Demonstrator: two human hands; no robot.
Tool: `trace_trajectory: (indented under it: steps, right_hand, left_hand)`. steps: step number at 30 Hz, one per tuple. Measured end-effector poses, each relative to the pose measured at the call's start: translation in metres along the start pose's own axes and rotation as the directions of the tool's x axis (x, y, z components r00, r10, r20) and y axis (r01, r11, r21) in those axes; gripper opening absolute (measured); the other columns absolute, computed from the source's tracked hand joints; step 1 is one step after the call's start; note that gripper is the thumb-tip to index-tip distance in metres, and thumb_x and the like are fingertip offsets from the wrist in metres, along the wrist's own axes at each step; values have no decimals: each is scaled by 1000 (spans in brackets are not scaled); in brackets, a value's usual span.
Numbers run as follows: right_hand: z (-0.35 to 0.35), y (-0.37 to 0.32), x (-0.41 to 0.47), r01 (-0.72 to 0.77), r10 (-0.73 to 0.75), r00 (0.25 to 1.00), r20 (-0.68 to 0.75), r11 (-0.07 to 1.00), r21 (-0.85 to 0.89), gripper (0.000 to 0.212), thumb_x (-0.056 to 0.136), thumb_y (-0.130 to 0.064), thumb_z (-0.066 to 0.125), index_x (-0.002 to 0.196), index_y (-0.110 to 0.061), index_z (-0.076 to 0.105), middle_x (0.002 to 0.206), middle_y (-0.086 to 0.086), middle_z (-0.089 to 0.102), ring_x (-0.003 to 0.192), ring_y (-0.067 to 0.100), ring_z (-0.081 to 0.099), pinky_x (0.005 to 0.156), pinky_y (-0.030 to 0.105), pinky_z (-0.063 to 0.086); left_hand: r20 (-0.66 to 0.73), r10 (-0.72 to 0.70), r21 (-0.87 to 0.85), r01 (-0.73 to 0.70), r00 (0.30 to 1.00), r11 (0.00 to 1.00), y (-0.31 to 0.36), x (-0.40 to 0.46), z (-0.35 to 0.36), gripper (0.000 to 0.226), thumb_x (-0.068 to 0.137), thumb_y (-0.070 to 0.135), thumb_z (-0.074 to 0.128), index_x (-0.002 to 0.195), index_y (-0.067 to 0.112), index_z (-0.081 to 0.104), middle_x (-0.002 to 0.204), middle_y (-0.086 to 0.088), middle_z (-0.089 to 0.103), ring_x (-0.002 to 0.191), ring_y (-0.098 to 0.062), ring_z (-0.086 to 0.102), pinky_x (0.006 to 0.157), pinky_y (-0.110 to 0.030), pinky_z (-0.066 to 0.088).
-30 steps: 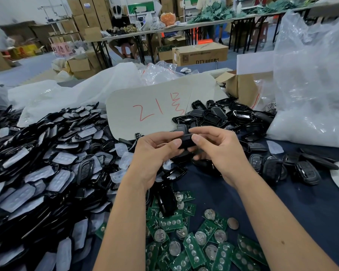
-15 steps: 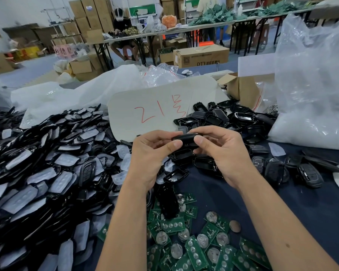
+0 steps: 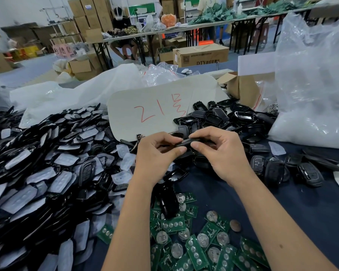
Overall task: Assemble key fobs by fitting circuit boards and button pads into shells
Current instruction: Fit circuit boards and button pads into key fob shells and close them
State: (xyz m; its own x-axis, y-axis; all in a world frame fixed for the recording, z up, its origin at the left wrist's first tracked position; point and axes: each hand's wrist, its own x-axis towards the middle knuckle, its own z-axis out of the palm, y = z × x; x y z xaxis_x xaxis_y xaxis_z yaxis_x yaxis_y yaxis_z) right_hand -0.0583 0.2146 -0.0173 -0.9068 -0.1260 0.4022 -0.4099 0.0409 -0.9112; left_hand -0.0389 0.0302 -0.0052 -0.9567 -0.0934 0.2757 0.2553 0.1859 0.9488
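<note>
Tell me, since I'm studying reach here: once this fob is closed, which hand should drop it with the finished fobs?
Probably the right hand. Both hands pinch the fob, but the finished fobs lie to the right, just beyond that hand. The left hand would have to cross over.

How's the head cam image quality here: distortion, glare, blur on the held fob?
Head view: wide-angle bending is strong at the edges, where the far tables curve; lighting is even and soft, with only faint shadows; small glints on the glossy black shells and the clear plastic bag; the fob pinched between the left hand and the right hand is dark, so its detail is unreadable.
</note>
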Motion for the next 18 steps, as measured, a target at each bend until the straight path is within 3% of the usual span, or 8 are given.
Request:
trace_trajectory:
  steps: [6,11,15,18]
  right_hand:
    - [3,2,-1,17,-10,998,70,995,-98,24,87,-4,78,97,-26,80,94,-7,77,94,16,74,85,40,62]
    - [0,5,-1,-40,57,990,132,991,-129,24,87,0,79,103,-19,78,92,-4,78,93,12,75,92,35,60]
    - [1,2,-1,-38,45,995,87,996,-75,32,86,-4,79,111,-23,75,90,2,78,91,17,75,93,40,60]
    - [-1,0,1,-116,116,993,3,988,105,30,86,-19,76,114,-27,74,92,5,78,91,20,74,91,46,59]
  left_hand:
    - [34,41,166,-47,999,985,-1,1,5,25,72,3,91,81,20,76,82,4,78,77,-17,74,72,-25,59]
    - [144,-59,203,29,988,979,-5,2,-5,21,74,5,90,80,21,78,83,3,79,81,-13,76,80,-29,60]
    - [166,-146,80,134,975,988,-4,0,-3,15,78,5,88,88,10,78,85,-5,80,80,-16,76,75,-24,59]
    - [167,-236,-177,265,957,948,1,-1,2,26,77,1,85,99,8,72,93,-14,79,83,-23,76,74,-31,61]
